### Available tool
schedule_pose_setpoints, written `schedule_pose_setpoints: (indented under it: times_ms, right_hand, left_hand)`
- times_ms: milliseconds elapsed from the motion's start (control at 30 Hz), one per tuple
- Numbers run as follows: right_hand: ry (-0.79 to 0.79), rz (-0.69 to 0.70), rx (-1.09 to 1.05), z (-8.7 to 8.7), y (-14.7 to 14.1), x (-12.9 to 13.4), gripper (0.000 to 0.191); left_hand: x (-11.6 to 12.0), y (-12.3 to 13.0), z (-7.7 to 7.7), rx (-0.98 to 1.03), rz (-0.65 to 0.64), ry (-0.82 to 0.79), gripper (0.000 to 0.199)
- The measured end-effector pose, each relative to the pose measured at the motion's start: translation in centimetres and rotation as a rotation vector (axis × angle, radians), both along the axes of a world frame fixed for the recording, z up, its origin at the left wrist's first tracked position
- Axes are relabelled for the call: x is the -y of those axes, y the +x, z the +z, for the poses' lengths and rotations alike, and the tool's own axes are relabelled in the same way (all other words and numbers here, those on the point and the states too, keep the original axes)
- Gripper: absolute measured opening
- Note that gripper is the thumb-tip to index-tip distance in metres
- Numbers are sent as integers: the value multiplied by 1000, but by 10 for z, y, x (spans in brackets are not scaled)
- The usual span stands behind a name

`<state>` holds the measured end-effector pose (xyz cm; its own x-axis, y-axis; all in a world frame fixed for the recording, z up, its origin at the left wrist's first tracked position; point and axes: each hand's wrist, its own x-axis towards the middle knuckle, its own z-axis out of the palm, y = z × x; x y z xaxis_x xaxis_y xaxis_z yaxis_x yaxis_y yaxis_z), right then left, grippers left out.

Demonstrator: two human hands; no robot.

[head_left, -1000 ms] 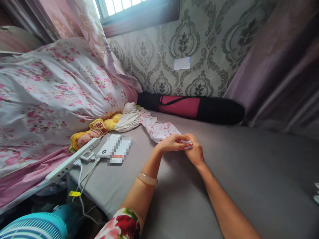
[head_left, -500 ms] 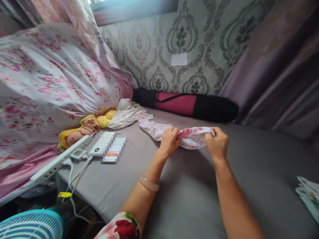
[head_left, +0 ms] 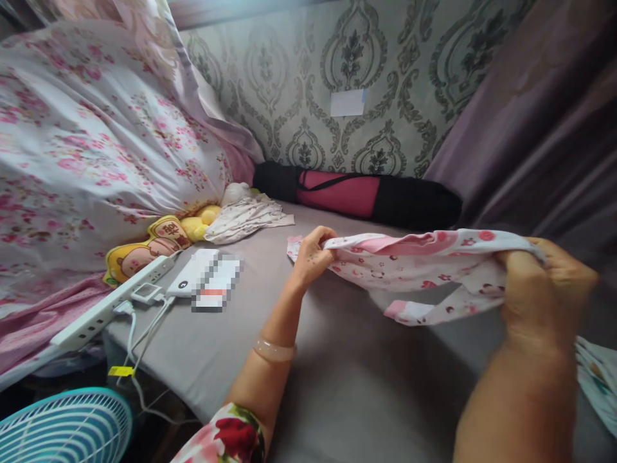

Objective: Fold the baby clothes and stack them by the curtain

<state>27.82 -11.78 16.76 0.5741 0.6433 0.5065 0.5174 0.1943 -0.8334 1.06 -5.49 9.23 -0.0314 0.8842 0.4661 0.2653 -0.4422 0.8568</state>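
Observation:
A small white garment with pink trim and little printed figures is stretched between my two hands, above the grey sheet. My left hand is closed on its left end, and a pink-edged bit of cloth pokes out beyond the fingers. At the other end my right hand grips the cloth in a fist, nearer to me and slightly blurred. One sleeve-like part with a pink cuff hangs down below the middle. Folds hide the garment's full shape.
Along the wall lies a black and dark pink long bag. To the left are a crumpled pale cloth, a yellow plush toy, a power strip with cables and a white box. A blue fan stands lower left; folded cloth lies at right.
My right hand has moved right and closer to me, pulling the bunched garment out wide. A sleeve-like part now hangs free. My left hand has shifted slightly left and up.

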Motion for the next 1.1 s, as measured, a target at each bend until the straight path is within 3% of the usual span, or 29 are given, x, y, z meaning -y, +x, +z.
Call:
schedule_pose_setpoints:
  times_ms: [100,200,300,367,533,700,833,933,1033,1100]
  right_hand:
    - [-133,62,15,0,15,4,18]
    - [-407,177,85,-15,31,-8,24]
    - [-702,529,251,-43,44,-29,23]
    - [-808,741,350,-62,48,-40,21]
    - [-1060,829,334,-90,49,-51,32]
    - [-1109,799,390,-89,42,-50,36]
    - [-993,814,495,-88,32,-53,31]
    - [-834,715,597,-93,16,-60,26]
    - [-761,581,689,-102,-7,-67,32]
    - [-779,551,713,-107,-20,-71,31]
  left_hand:
    - [7,-13,20,97,31,70,17]
    - [8,-30,23,87,21,39,17]
    - [4,-46,5,-30,-108,-153,20]
    - [0,-52,-10,-65,-152,-299,23]
    - [-10,-58,-39,-176,-61,-550,26]
    - [-13,-63,-49,-535,23,-624,26]
    - [-14,-64,-48,-634,87,-410,31]
    - [-13,-50,-40,-655,131,-170,28]
    - [-11,-23,-36,-649,27,-49,17]
    - [-9,-4,-39,-683,-65,-86,19]
